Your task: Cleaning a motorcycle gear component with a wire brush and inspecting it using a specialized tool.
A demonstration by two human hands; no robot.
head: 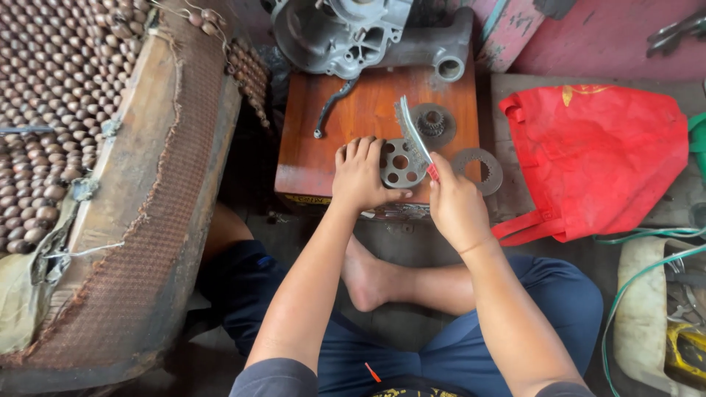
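**Wire brush over a holed metal plate**

The left hand (360,176) presses flat on a round metal plate with holes (401,163), which lies on the wooden surface (353,117); its fingers are stretched, not clenched. The right hand (454,206) is closed around the red handle of a wire brush (413,136). The long axis of the brush runs up and to the left, away from the person, and crosses the right edge of the plate. Just beside lie a toothed gear (432,123) and a flat ring (478,170). A red cloth bag (596,158) lies to the right.
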